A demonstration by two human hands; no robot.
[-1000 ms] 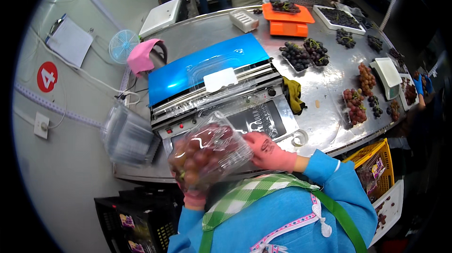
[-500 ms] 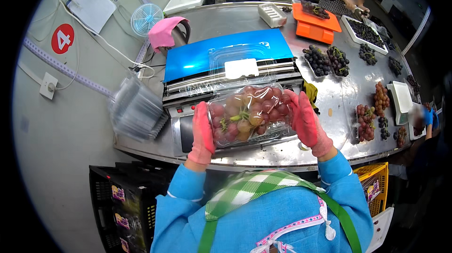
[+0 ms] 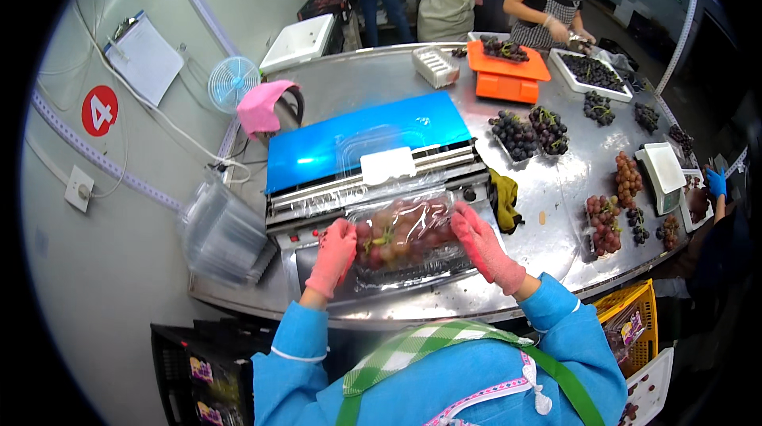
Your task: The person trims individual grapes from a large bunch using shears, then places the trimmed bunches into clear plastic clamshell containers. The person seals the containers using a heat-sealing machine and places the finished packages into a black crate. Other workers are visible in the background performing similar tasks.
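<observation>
Red grapes (image 3: 409, 232) lie in a clear plastic tray (image 3: 417, 275) in front of the wrapping machine. A sheet of clear plastic film (image 3: 425, 192) stretches over them, shiny and creased. My left hand (image 3: 332, 258), in a pink glove, is closed at the film's left edge beside the tray. At the right end my pink-gloved right hand (image 3: 486, 250) has its fingertips together at the film's far right corner. The wrapping machine (image 3: 365, 140) has a blue lid with a white label on it, and metal bars along its front.
Stacked clear trays (image 3: 226, 228) stand left of the machine, a dark yellow cloth (image 3: 506, 200) right of it. Further right lie bunches of dark grapes (image 3: 528, 132) and red grapes (image 3: 603, 224), an orange scale (image 3: 508, 77) and a white scale (image 3: 663, 176). A co-worker (image 3: 548, 5) handles grapes at the back.
The grape tray has gone from raised between my hands to lower at the machine's front, with film now across it. My hands have shifted from the tray's ends to the film's edges.
</observation>
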